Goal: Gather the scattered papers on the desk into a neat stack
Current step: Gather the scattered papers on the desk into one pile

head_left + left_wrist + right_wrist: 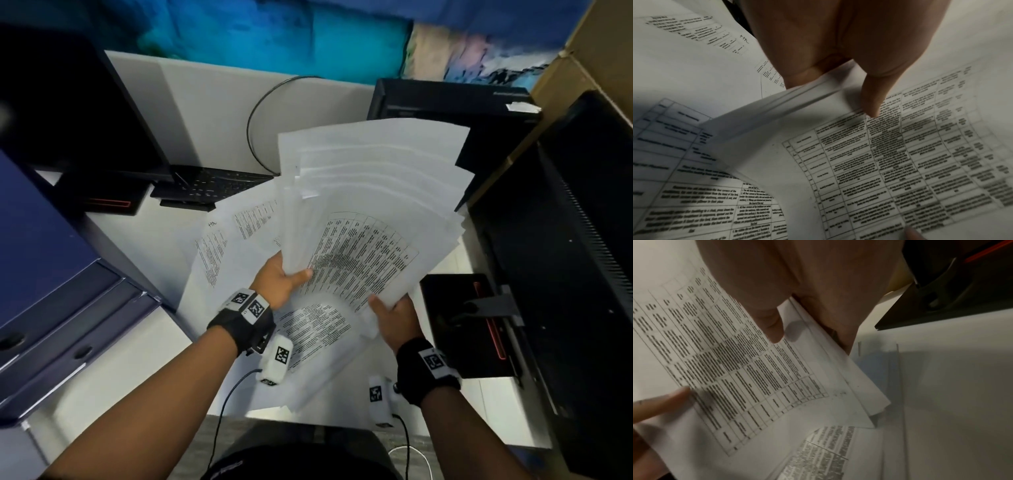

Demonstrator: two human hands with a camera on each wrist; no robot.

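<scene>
In the head view, we saw the left hand (279, 279) and the right hand (397, 320) holding up a fanned bundle of papers (370, 205) above the desk (144, 233). Each hand pinched the near edge of the bundle, the thumb on top and the fingers hidden below. The top sheet had a printed table. More sheets (219, 250) lay flat on the desk under the bundle and to its left. A keyboard (212, 186) stood behind them, a monitor (561, 274) at the right and blue drawers (51, 274) at the left.

In the left wrist view, we saw the left hand (849, 48) clamped on the edge of the papers (900, 162), its thumb (872, 97) pressing on the printed table. Other printed sheets (684, 186) lay below.

In the right wrist view, we saw the right hand (797, 280) gripping the corner of the papers (725, 369), with its thumb (772, 324) on the top sheet. The left thumb (661, 404) touched the same sheet at the left. One more sheet (828, 447) lay on the desk (951, 402) below.
</scene>
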